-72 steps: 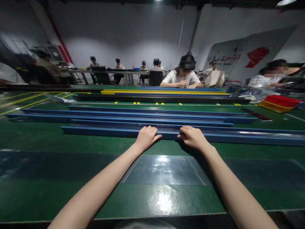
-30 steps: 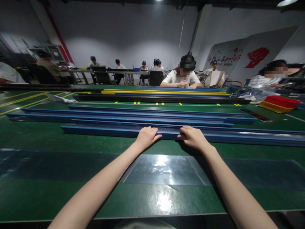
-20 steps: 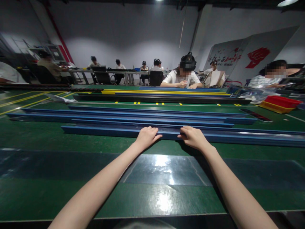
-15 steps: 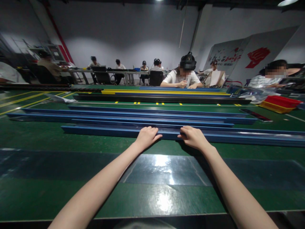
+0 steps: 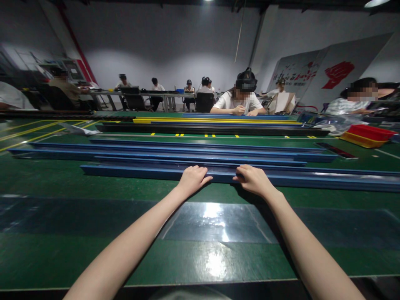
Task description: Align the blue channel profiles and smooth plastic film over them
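Observation:
A long blue channel strip (image 5: 131, 171) lies across the green table in front of me. My left hand (image 5: 194, 178) is closed over its near wall, with the fingers curled inside and the thumb along the front. Farther right on the same strip, my right hand (image 5: 251, 178) grips the wall in a like way, its fingertips hidden behind the edge. A short stretch of the strip shows between the two hands. Just behind lie more blue channel strips (image 5: 71, 153), parallel to it.
A clear plastic sheet (image 5: 125, 216) lies on the green table (image 5: 175, 262) nearer me. Beyond are a yellow strip (image 5: 218, 121), a black strip (image 5: 187, 128), a phone (image 5: 336, 151) and a red and yellow bin (image 5: 367, 135). A co-worker (image 5: 239, 100) sits opposite.

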Motion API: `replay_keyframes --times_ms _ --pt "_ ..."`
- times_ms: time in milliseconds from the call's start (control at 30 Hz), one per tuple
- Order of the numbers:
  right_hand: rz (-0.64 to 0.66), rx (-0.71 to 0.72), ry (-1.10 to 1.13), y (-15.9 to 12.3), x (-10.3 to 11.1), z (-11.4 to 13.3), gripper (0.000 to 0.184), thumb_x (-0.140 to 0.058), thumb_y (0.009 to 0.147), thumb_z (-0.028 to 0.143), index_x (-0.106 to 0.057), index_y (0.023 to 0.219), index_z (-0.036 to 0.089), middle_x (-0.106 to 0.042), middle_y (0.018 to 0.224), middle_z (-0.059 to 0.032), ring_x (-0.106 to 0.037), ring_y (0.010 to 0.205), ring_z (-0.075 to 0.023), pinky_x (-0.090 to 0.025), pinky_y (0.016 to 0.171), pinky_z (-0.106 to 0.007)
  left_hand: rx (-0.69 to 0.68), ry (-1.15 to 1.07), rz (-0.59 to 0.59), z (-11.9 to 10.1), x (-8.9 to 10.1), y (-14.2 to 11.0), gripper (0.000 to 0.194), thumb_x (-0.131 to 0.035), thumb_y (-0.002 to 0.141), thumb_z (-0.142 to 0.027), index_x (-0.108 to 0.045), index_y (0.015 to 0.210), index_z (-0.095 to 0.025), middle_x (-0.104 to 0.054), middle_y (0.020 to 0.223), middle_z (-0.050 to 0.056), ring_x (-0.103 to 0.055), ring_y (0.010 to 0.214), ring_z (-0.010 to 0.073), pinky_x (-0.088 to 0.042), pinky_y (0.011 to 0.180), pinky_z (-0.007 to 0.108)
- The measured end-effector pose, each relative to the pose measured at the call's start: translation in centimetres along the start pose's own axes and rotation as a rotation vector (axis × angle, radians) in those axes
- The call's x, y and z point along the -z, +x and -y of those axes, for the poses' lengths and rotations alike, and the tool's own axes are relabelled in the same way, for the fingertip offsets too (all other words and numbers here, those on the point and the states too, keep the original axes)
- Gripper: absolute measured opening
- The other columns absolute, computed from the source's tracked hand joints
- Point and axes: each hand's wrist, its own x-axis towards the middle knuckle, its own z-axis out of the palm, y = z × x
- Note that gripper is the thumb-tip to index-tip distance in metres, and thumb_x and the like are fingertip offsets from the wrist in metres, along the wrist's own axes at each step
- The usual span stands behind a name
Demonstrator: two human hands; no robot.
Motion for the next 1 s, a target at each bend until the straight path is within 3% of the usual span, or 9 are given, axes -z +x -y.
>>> replay_keyframes --times_ms 433,867,1000 --pt "0.013 0.014 -0.019 0.0 -0.2 0.1 0.022 -0.042 0.085 0.035 -0.056 0.083 0.019 -0.062 0.088 -0.0069 -0.055 0.081 -0.0178 -0.031 0.06 -0.024 -0.011 0.029 -0.049 -0.2 -0.3 -0.1 0.034 -0.039 0.088 -0.045 -0.055 0.08 -0.015 -0.061 0.076 0.007 -0.053 0.073 0.0192 -0.031 0.061 0.03" --pt "0.011 0.12 0.134 0.2 -1.2 0.4 0.035 -0.042 0.084 0.032 -0.054 0.113 0.016 -0.059 0.113 -0.0117 -0.053 0.103 -0.0203 -0.04 0.082 -0.03 -0.008 0.006 -0.049 -0.3 -0.2 -0.2 0.033 -0.04 0.087 -0.044 -0.055 0.081 -0.016 -0.061 0.078 0.007 -0.054 0.075 0.0198 -0.032 0.062 0.031" --pt "0.001 0.135 0.13 0.3 -1.3 0.4 0.035 -0.04 0.086 0.034 -0.054 0.113 0.016 -0.058 0.115 -0.0118 -0.051 0.106 -0.0204 -0.039 0.084 -0.031 -0.007 0.028 -0.052 -0.3 -0.3 -0.2 0.033 -0.04 0.087 -0.045 -0.055 0.082 -0.015 -0.062 0.078 0.007 -0.054 0.074 0.0193 -0.032 0.063 0.031"
